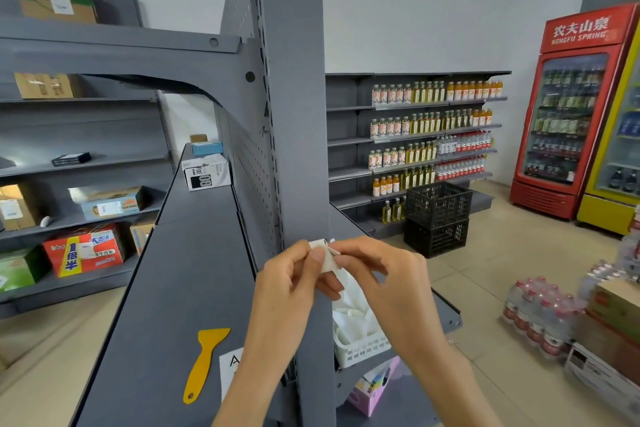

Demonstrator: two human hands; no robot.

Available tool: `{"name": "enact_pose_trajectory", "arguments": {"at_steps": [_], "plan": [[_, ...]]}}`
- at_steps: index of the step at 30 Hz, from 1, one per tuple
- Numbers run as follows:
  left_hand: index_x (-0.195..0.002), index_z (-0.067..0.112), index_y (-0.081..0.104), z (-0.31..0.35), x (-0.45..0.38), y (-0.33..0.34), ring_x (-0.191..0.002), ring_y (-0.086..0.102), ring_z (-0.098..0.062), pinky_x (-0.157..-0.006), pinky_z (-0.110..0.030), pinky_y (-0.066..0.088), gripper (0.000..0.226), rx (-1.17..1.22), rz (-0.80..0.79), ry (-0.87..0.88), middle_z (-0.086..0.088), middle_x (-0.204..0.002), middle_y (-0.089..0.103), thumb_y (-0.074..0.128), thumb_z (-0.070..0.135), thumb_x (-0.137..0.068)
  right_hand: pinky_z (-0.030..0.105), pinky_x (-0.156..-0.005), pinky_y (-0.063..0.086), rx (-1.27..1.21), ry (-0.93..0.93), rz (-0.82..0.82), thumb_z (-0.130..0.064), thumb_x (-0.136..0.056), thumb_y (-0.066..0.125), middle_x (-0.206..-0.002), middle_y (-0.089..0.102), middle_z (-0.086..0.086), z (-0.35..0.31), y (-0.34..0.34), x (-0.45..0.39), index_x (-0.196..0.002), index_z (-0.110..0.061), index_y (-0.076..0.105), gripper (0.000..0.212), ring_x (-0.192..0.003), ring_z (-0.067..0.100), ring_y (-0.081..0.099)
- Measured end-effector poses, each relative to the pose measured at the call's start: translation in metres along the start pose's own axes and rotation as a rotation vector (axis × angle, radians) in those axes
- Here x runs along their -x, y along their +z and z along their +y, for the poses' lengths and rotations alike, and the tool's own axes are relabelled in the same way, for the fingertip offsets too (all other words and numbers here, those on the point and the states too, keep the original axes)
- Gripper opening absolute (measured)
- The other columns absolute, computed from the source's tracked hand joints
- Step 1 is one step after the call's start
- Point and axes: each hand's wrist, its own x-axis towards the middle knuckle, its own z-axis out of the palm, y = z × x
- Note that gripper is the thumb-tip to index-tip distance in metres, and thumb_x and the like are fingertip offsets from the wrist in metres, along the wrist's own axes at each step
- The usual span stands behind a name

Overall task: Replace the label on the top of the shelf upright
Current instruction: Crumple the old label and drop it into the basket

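right now both hands meet in front of the grey shelf upright (294, 114), just at its face, and pinch one small white label (323, 255) between them. the left hand (287, 284) has its thumb laid over the label's left part with the fingers curled behind it, so it is closed on the paper. the right hand (377, 274) nips the label's right edge between thumb and forefinger, the other fingers folded loosely under. the label is slightly creased and held in the air, close to the upright; whether it touches the metal cannot be told. on the flat grey shelf top (180, 288) to the left of the upright lies a yellow scraper (204, 362), handle toward the camera, and just beside it to the right a white sheet (231, 367) with a large black letter, partly hidden by the left forearm. on the right side of the upright, below the right hand, a white basket (360, 348) holds a heap of white paper pieces, and a pink box (374, 388) sits lower down. further along the shelf top stands a white carton (206, 172). across the aisle, well apart, are a black crate stack (438, 218) and a red drinks fridge (571, 111).
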Motion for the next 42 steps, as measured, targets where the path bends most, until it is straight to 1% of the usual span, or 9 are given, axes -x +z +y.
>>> {"name": "enact_pose_trajectory", "arguments": {"at_steps": [5,12,16,21,26,33,36,39,42], "plan": [[-0.083,0.009,0.074,-0.005,-0.002,0.014,-0.051,0.065,-0.01,-0.048,-0.011,0.042,0.033,0.149,-0.056,-0.082,-0.012,-0.058,0.071,0.052,0.033,-0.091,0.012,-0.069,0.053,-0.105,0.093,-0.043,0.001,-0.081,0.074,-0.077,0.078,-0.014,0.008,-0.016,0.001,-0.085,-0.024,0.081,0.026,-0.073,0.005,0.074],[-0.058,0.02,0.073,-0.014,-0.006,0.052,-0.044,0.05,-0.013,-0.049,-0.021,0.037,0.047,0.333,-0.187,-0.383,-0.004,-0.048,0.061,0.049,0.04,-0.093,0.045,-0.073,0.061,-0.166,0.152,-0.078,-0.002,-0.067,0.086,-0.073,0.077,0.004,0.022,-0.047,-0.007,-0.078,-0.021,0.076,0.024,-0.069,0.02,0.074],[-0.062,0.01,0.061,-0.025,-0.015,0.074,-0.038,0.048,-0.007,-0.045,-0.016,0.04,0.046,0.393,-0.269,-0.547,0.0,-0.043,0.055,0.043,0.015,-0.103,0.026,-0.071,0.06,-0.139,0.171,-0.156,0.003,-0.068,0.083,-0.075,0.074,0.006,0.046,-0.057,-0.014,-0.099,-0.037,0.075,0.051,-0.067,0.013,0.071],[-0.06,0.01,0.065,-0.047,-0.021,0.1,-0.04,0.048,-0.007,-0.047,-0.017,0.046,0.045,0.479,-0.14,-0.63,-0.003,-0.047,0.052,0.048,0.012,-0.102,0.012,-0.064,0.051,-0.073,0.152,-0.22,0.002,-0.075,0.08,-0.073,0.064,-0.003,0.088,-0.06,-0.025,-0.091,-0.03,0.078,0.036,-0.061,0.002,0.062],[-0.075,0.006,0.065,-0.069,-0.019,0.117,-0.047,0.056,-0.01,-0.06,-0.026,0.042,0.032,0.547,0.034,-0.609,-0.003,-0.055,0.059,0.049,0.02,-0.099,0.012,-0.063,0.047,-0.099,0.237,-0.143,-0.007,-0.086,0.072,-0.079,0.072,-0.009,0.138,-0.055,-0.035,-0.08,-0.021,0.075,0.015,-0.066,0.001,0.064],[-0.089,0.005,0.064,-0.091,-0.003,0.11,-0.054,0.061,-0.018,-0.049,-0.021,0.039,0.025,0.202,0.025,-0.513,-0.006,-0.058,0.068,0.046,0.016,-0.102,0.013,-0.067,0.051,0.086,0.204,-0.252,-0.022,-0.085,0.074,-0.081,0.077,-0.014,0.174,-0.029,-0.042,-0.079,-0.021,0.079,0.009,-0.074,0.004,0.07],[-0.107,0.019,0.06,-0.095,0.006,0.108,-0.062,0.066,-0.017,-0.057,-0.024,0.042,0.015,0.057,0.063,-0.44,-0.004,-0.066,0.071,0.045,0.02,-0.103,0.004,-0.069,0.048,0.118,0.203,-0.362,-0.017,-0.093,0.065,-0.092,0.076,-0.011,0.183,-0.02,-0.043,-0.098,-0.02,0.079,0.015,-0.079,0.003,0.069],[-0.11,0.028,0.057,-0.096,0.013,0.109,-0.064,0.066,-0.011,-0.061,-0.016,0.044,0.015,-0.066,0.08,-0.375,-0.004,-0.071,0.071,0.046,0.022,-0.102,-0.003,-0.07,0.041,0.173,0.167,-0.473,-0.01,-0.1,0.053,-0.104,0.073,-0.002,0.19,-0.012,-0.042,-0.123,-0.02,0.068,0.029,-0.085,-0.001,0.061],[-0.109,0.029,0.057,-0.096,0.016,0.108,-0.064,0.066,-0.009,-0.062,-0.011,0.046,0.015,-0.16,0.095,-0.331,-0.004,-0.073,0.071,0.047,0.021,-0.102,-0.003,-0.071,0.039,0.203,0.109,-0.508,-0.005,-0.099,0.052,-0.114,0.066,0.001,0.195,-0.006,-0.046,-0.126,-0.023,0.065,0.035,-0.093,0.005,0.057]]}}
